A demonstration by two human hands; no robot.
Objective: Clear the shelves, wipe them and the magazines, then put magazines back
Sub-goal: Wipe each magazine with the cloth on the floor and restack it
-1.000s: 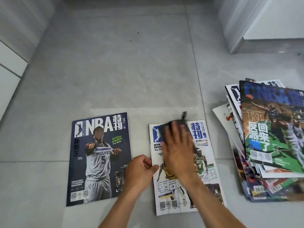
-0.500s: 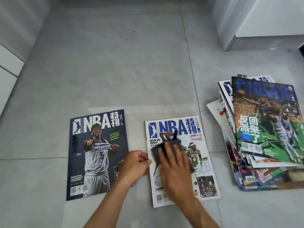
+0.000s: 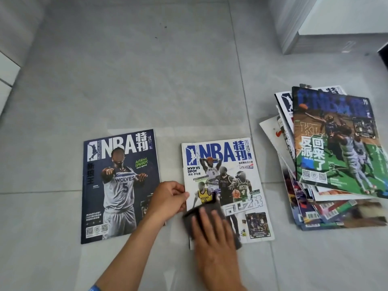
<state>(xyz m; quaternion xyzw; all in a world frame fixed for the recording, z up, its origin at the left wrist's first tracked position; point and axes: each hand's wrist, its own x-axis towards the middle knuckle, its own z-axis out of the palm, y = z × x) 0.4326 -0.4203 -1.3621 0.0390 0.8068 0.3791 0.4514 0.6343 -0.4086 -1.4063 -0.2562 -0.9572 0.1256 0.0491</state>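
Head view: mid-wipe; right hand (image 3: 212,234) flat, pressing grey cloth (image 3: 206,208) on centre magazine (image 3: 226,185); left hand (image 3: 168,200) pinching its edge; right-of-frame stack (image 3: 327,164) probably unwiped; reshelving pending.

dark magazine (image 3: 119,185) reads "NBA", "WOLVES 5", "ANTHONY EDWARDS"; white magazine (image 3: 226,185) reads "NBA", "MVP VS DPOY", "PLAYOFFS", "BOSTON"

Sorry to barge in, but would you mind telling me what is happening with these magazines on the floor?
A person is wiping magazines on the grey tiled floor. The right hand presses a dark cloth flat on the lower part of the white-covered NBA magazine, while the left hand pinches its left edge. A dark blue NBA magazine lies beside it, and a loose magazine pile sits to the right.
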